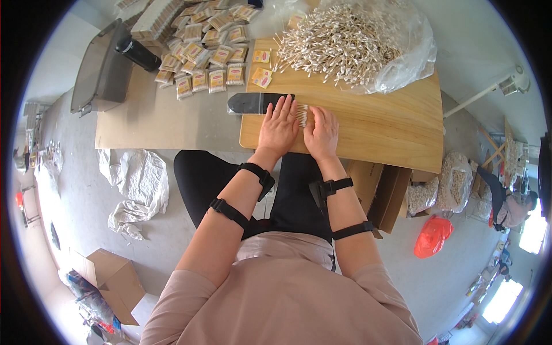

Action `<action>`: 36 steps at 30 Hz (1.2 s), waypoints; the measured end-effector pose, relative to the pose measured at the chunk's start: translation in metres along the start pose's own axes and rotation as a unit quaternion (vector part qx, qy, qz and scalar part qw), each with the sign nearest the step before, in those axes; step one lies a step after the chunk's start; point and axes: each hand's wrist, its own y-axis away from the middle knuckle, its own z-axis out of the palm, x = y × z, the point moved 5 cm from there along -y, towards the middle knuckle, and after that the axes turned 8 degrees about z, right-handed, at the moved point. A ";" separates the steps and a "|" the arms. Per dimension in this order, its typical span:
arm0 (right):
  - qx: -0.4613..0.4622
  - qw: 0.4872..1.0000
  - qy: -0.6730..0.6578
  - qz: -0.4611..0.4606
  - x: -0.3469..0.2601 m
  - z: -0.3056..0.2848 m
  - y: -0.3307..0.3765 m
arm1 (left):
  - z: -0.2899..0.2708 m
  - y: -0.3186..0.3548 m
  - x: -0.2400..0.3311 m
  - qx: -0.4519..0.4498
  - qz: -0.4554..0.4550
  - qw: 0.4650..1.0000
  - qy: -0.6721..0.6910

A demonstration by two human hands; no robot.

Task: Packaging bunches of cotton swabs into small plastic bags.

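Observation:
A small row of cotton swabs [302, 115] lies side by side on the wooden board [379, 129], between my two hands. My left hand [279, 126] is spread flat at the row's left side, its fingertips over the right end of a flat black strip [253, 103] with a clear edge. At the row's right side rests my right hand [322, 132], thumb apart and fingers loosely bent, with nothing visibly gripped. Beyond them a big heap of loose cotton swabs [339, 43] spreads over a clear plastic bag [417, 60]. Two yellow printed cards, one nearer [261, 77], lie left of the heap.
Many filled swab packets [217, 80] are piled at the far left, beside a black bottle [138, 54] and a grey plastic bin [100, 72]. Below the table's right side stand cardboard boxes [391, 198]. A red bag [433, 236] and white sacking [141, 190] lie on the floor.

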 end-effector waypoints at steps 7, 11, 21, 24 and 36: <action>-0.124 0.979 0.146 -0.068 -0.004 0.022 0.005 | 0.000 -0.001 -0.002 0.004 -0.006 1.000 0.029; -0.142 0.973 0.169 -0.061 -0.009 0.024 0.004 | -0.011 0.000 -0.006 0.079 -0.021 0.989 0.120; -0.156 0.970 0.182 -0.042 -0.009 0.024 0.004 | -0.073 0.119 -0.152 0.223 -0.305 0.918 0.116; -0.166 0.967 0.189 -0.038 -0.005 0.025 0.005 | -0.077 0.091 -0.138 0.185 -0.257 0.939 0.132; -0.144 0.971 0.174 -0.079 -0.025 0.034 -0.013 | -0.044 -0.009 -0.078 -0.007 -0.250 0.966 0.067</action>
